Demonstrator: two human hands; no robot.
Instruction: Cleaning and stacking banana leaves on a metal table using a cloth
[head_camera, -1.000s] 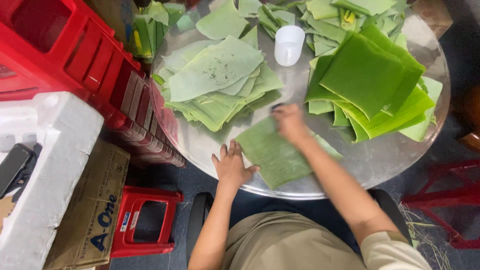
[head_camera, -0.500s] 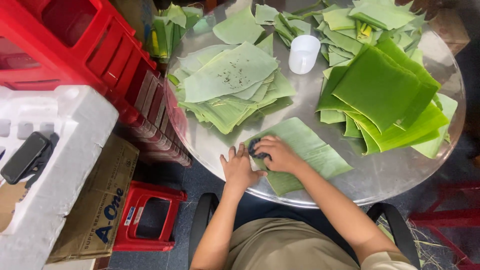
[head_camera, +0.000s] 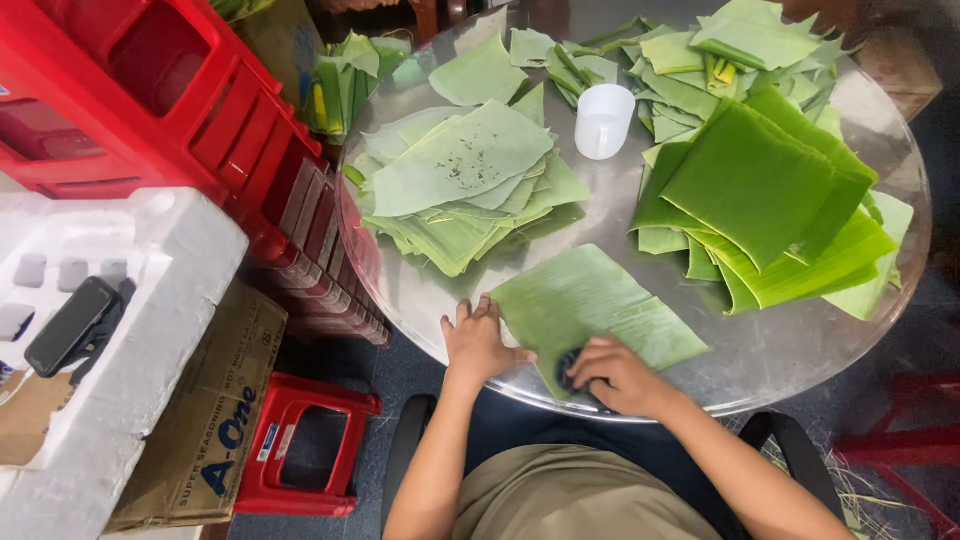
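Half a second back the right hand was up on the leaf beside the left one; now the right hand (head_camera: 620, 375) has come down to the near end of the banana leaf (head_camera: 595, 310), close to the table's front edge, fingers curled over a small dark object (head_camera: 568, 372) pressed against the leaf; I cannot tell what it is or how firmly it is gripped. Beside it the left hand (head_camera: 482, 340) lies flat and open on the round metal table (head_camera: 420, 300), fingertips touching the leaf's left edge, holding nothing. From this one head view, the leaf sits at the front of the table, its near corner almost at the rim, so my worry is that a hard stroke toward the body could drag it over the edge, or tear it along the veins if the left hand lets it shift. Room is tight elsewhere: the pale stack of leaves (head_camera: 460, 190) lies just behind, the bright green stack (head_camera: 770, 200) just to the right, and a white plastic cup (head_camera: 604, 120) stands between them, well apart from both hands. Bare metal is open mainly at the front left and the front right. Red crates (head_camera: 150, 110) crowd the table's left side.
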